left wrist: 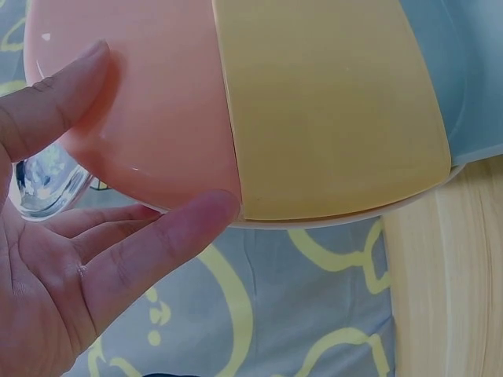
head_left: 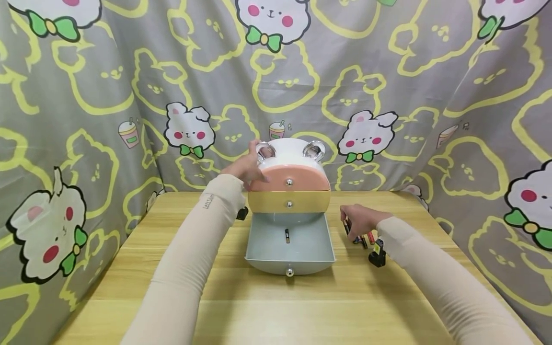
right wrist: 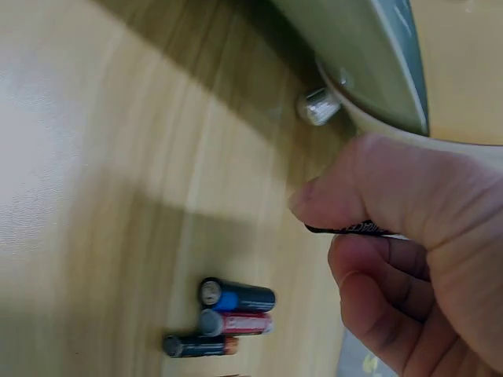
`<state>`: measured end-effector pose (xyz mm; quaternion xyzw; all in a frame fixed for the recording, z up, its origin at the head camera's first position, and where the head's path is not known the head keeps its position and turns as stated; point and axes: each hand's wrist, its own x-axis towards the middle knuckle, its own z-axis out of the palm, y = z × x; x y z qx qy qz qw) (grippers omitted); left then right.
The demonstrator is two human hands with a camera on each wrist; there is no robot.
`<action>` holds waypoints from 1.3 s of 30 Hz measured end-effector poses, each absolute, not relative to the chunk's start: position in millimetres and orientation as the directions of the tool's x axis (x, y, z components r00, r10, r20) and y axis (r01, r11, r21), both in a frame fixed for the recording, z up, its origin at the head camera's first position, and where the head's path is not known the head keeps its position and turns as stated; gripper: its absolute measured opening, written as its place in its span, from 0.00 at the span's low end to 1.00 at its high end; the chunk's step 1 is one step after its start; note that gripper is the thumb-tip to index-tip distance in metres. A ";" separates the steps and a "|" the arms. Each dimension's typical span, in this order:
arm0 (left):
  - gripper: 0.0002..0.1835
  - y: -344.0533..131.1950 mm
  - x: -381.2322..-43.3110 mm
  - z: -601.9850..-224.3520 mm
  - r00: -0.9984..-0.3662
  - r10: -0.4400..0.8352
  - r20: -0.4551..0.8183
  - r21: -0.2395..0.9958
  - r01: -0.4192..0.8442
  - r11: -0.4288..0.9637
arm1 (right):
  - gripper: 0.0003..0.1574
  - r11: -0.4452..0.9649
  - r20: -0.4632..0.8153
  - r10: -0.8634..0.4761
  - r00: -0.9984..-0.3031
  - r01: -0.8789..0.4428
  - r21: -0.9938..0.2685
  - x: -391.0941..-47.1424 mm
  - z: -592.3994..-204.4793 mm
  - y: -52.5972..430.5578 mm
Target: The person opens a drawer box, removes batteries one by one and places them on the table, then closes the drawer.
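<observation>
A small drawer box with a white top and silver ears stands on the table. Its pink drawer and yellow drawer are closed, while the grey-blue bottom drawer is pulled out. Inside that one lies a black battery. My left hand grips the box's upper left side, thumb on the pink front. Right of the box, my right hand pinches a black battery between thumb and fingers, partly hidden. Below it lie a black-and-blue battery, a red battery and a black battery.
The light wood table runs up to a patterned curtain at the back and both sides. A silver knob sticks out from the open drawer's front. Black wrist cameras sit by each wrist.
</observation>
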<state>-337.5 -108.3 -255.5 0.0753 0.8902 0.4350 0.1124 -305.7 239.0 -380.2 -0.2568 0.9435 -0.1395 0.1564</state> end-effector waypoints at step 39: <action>0.65 -110.4 -335.4 -254.9 -0.966 0.222 -0.132 0.794 0.031 0.607 | 0.27 0.836 -0.230 -0.509 -0.829 -0.414 -0.359 -300.7 -425.8 260.8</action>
